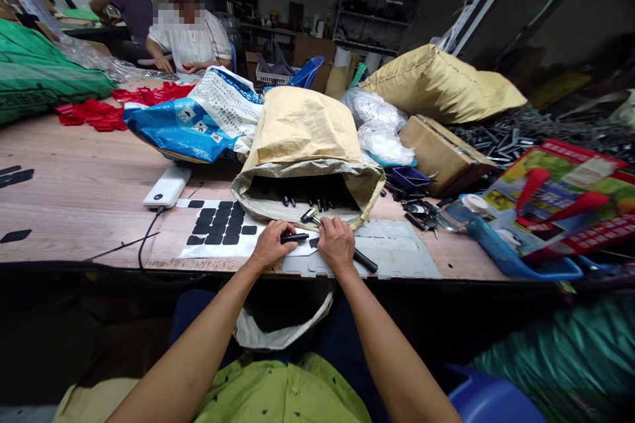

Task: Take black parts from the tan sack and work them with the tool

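Observation:
My left hand is closed around a short black rod-like piece, whose tip points right. In my right hand lies a small hammer with a metal head poking out past the fingers and a black handle slanting down to the right. Between the hands is a small dark flat piece. Left of them, black rounded-square pads stick in rows on a white sheet. Just behind the hands gapes a tan paper sack, with several black pieces inside its mouth.
A white power bank with a cable lies left. A blue-and-white bag and red pieces are farther back. At right stand a cardboard box, a jar and a blue tray. Two people sit across the table.

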Demonstrator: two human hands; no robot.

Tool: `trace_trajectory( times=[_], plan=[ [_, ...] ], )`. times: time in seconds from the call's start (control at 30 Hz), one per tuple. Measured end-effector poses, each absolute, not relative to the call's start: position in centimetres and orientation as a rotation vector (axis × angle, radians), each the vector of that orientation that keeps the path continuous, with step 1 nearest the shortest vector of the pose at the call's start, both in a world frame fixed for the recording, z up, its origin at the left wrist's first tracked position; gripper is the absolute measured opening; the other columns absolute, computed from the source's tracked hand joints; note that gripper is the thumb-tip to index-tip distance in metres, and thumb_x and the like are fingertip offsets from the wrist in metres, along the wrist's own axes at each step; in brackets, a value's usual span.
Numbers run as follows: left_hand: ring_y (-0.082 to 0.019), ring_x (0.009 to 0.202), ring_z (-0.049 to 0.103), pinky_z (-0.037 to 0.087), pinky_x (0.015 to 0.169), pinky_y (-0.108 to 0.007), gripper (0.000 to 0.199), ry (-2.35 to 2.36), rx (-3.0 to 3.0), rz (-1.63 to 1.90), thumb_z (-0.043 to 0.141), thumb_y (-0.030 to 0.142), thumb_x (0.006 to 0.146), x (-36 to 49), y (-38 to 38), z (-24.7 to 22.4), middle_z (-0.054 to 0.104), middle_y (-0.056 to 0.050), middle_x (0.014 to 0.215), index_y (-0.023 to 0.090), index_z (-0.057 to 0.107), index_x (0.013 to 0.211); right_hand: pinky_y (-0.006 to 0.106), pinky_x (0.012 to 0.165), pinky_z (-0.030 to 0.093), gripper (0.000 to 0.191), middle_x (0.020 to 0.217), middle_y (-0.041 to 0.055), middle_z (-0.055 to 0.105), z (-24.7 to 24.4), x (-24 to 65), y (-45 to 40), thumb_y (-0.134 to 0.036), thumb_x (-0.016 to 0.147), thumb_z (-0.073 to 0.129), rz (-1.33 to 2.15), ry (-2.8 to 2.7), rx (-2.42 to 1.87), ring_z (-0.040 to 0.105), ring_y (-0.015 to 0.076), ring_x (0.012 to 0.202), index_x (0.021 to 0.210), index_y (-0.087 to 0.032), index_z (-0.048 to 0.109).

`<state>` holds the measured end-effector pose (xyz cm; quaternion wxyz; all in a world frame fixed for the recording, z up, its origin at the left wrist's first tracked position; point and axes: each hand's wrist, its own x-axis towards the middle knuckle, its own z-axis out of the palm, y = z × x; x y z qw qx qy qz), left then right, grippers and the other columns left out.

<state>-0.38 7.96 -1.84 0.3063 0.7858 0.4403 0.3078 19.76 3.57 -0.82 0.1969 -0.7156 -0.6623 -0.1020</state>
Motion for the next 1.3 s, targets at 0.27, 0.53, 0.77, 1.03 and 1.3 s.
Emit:
trace_trajectory(
  times=[0.27,0.53,0.77,1.03,1.3],
  plan=[
    [-0.023,0.095,0.054,0.043,0.085,-0.034,0.019,1.136,2.086,0.776,0.070,0.027,0.077,-0.5,8.0,-1.8,0.067,-0.002,0.097,0.021,0.066,0.095,0.033,0.079,0.029,0.017,0.098,0.0061,0.060,-0.8,19.8,3.6,-0.027,0.095,0.056,-0.287,-1.857,-2.011,0.046,0.0234,0.094,0.108,-0.023,0.065],
    [-0.023,0.094,0.052,0.040,0.085,-0.035,0.020,1.103,2.091,0.750,0.061,0.036,0.086,-0.6,8.1,-1.5,0.067,-0.004,0.097,0.020,0.068,0.097,0.033,0.080,0.030,0.017,0.098,0.0064,0.060,-0.9,19.8,3.6,-0.027,0.095,0.056,-0.287,-1.855,-2.005,0.046,0.0238,0.095,0.109,-0.023,0.065],
    [-0.023,0.093,0.053,0.040,0.086,-0.036,0.026,1.090,2.104,0.768,0.051,0.039,0.094,-0.6,8.1,-1.3,0.066,-0.004,0.093,0.020,0.069,0.095,0.033,0.079,0.029,0.014,0.098,0.0067,0.060,-0.6,19.7,3.6,-0.026,0.093,0.057,-0.264,-1.860,-2.033,0.047,0.0237,0.095,0.105,-0.022,0.064],
    [-0.020,0.091,0.059,0.044,0.084,-0.031,0.030,0.951,1.978,0.747,0.048,0.043,0.098,-1.4,2.4,1.6,0.067,-0.004,0.096,0.021,0.066,0.106,0.032,0.080,0.030,0.013,0.098,0.0063,0.059,-0.8,19.8,3.6,-0.026,0.093,0.056,-0.274,-1.860,-2.036,0.045,0.0235,0.095,0.104,-0.022,0.063],
    [-0.023,0.088,0.069,0.047,0.074,-0.030,0.021,1.205,2.075,-0.032,0.052,0.036,0.092,-3.1,-4.0,-4.4,0.074,-0.004,0.091,0.024,0.069,0.097,0.032,0.080,0.030,0.015,0.099,0.0070,0.059,-1.0,19.8,3.6,-0.025,0.094,0.055,-0.271,-1.855,-2.033,0.045,0.0238,0.097,0.105,-0.022,0.063]
  ],
)
